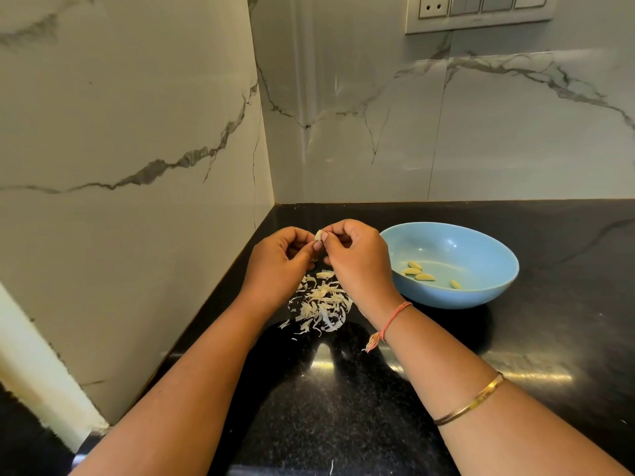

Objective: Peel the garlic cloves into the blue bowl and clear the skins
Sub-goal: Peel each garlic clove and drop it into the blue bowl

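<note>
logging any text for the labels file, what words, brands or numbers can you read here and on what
No text can be read here.
On the switch panel: a faint mark on its lower edge, too small to read.
On the blue bowl, gold bangle, black countertop and marble wall tiles: no print shows.
On the garlic clove, pinched by the left hand and right hand: none.

Glossy speckled black stone counter (343, 424), smooth glazed blue bowl (457, 297), papery skins (323, 307)

Veined marble walls (137, 115) corner a glossy black counter (343, 407)
</note>
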The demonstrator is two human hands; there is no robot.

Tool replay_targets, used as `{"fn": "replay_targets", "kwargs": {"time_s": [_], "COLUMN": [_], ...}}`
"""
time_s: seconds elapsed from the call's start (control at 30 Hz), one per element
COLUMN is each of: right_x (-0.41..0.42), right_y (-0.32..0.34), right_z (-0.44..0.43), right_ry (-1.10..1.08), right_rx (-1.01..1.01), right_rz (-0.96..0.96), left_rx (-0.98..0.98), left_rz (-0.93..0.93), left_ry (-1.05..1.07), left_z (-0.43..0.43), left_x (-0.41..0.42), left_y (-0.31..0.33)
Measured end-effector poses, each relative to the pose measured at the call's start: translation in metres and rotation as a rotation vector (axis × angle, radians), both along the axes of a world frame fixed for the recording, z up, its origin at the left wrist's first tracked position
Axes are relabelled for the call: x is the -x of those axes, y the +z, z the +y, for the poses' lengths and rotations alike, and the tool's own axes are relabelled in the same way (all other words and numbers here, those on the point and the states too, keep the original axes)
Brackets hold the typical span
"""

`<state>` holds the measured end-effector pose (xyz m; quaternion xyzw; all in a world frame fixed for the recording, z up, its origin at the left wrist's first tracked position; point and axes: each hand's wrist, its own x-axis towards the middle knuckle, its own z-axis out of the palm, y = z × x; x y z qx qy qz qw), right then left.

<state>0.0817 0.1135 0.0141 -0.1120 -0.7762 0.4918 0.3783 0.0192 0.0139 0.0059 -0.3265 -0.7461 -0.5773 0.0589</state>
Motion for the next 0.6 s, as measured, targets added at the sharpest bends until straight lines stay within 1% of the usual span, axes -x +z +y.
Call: {"fn": "replay_targets", "kwargs": {"time_s": [0.2,0.27,0.33,0.43,0.6], "right_x": [0.0000,0.0019,0.0038,0.0050,0.0046], "right_y": [0.0008,-0.0001,-0.0015,-0.0021,-0.0015], "right_z": [0.0008,0.0008,0.0007,0.0005,0.0012], "right_ry": [-0.024,-0.010,0.023,0.038,0.042], "right_rx": [-0.050,-0.035,0.020,0.078,0.091], "right_rz": [0.030,0.032,0.030,0.027,0.010], "left_rx": [-0.081,-0.117,-0.147,-0.146,-0.139], "left_rz": [-0.133,-0.179,-0.216,-0.209,-0.207], "left_ry": [-0.136,-0.167,-0.203,-0.231,-0.245], "left_z": [0.0009,0.0009,0.0007,-0.0004,-0.0015], "left_x": [-0.0005,0.0006,0.0012,0.0017,0.0008], "left_y": [-0.0003,-0.0004,-0.0007,-0.0006,0.0006]}}
